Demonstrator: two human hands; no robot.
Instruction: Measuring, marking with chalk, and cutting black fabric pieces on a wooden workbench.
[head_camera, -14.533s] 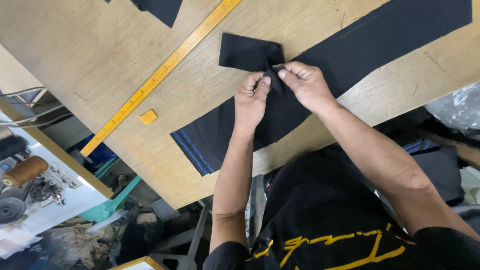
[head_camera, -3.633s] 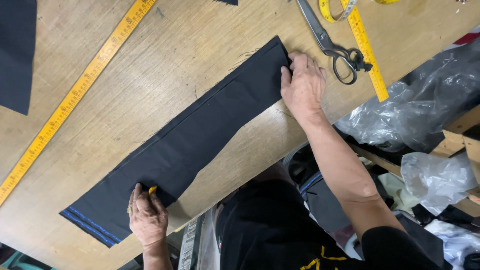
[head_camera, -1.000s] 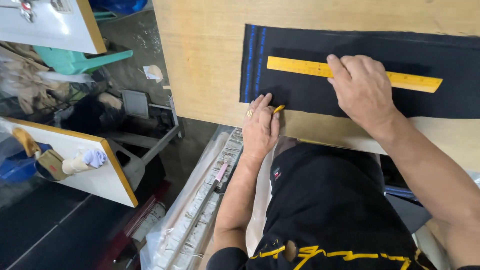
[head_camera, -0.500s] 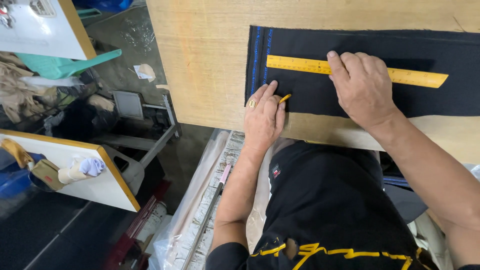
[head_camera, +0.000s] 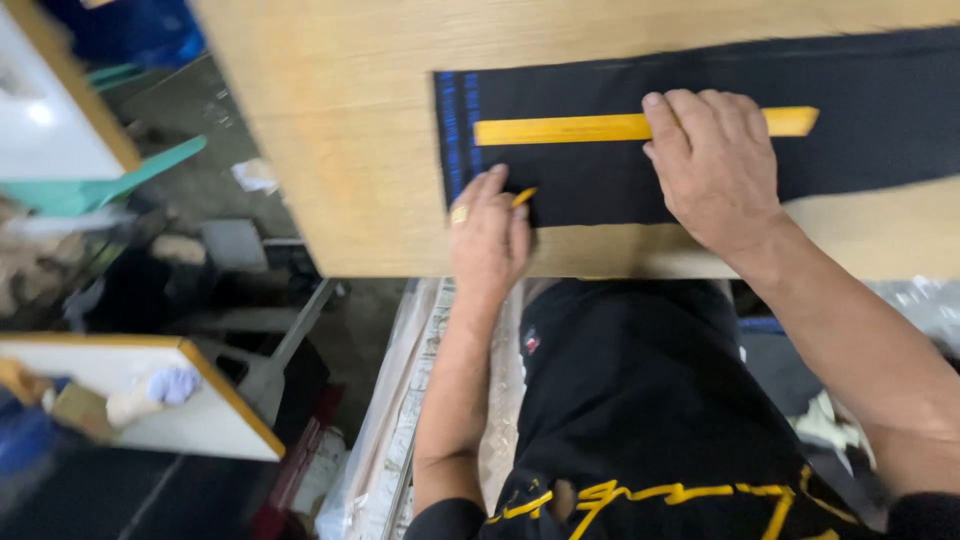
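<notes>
Black woven cloth strip (head_camera: 620, 180) may creep under the flat yellow ruler (head_camera: 560, 129) if the right hand (head_camera: 715, 165), fingers spread at three o'clock, eases while the left hand (head_camera: 488, 228) pinches yellow chalk (head_camera: 523, 197).

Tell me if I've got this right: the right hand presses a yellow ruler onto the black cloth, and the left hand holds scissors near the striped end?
Not quite. In the head view the left hand holds a small yellow chalk, not scissors. The right hand does press the ruler onto the cloth.

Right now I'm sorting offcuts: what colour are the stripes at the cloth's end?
Blue, on the black cloth; the stripes show in the head view.
</notes>
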